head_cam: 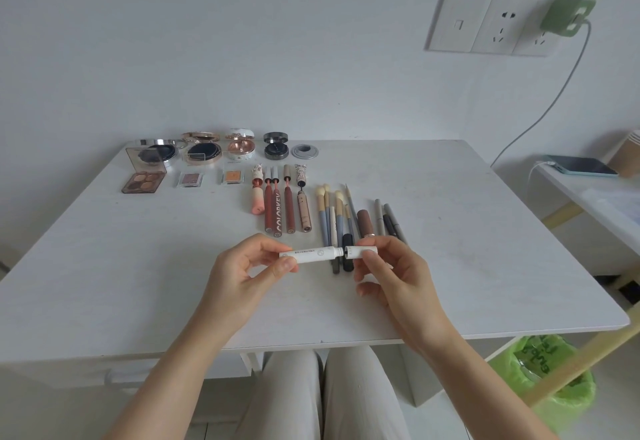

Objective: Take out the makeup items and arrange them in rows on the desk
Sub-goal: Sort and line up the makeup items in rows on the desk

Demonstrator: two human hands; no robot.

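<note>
Hands over near desk (145,266): left hand (239,273) pinches white tube (308,255), right hand (391,266) pinches cap (360,252). Step: uncapping, likely. Next: lay tube in row by brushes (329,211).

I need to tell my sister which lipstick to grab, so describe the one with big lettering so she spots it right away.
On the white desk, find the middle row of uncapped lip tubes right of the small eyeshadow pans. It is third from the left, the dark red tube, the only one with large white letters along its side.

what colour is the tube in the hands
White, with small grey print; its cap is white too. The tube shows best in the head view.
</note>
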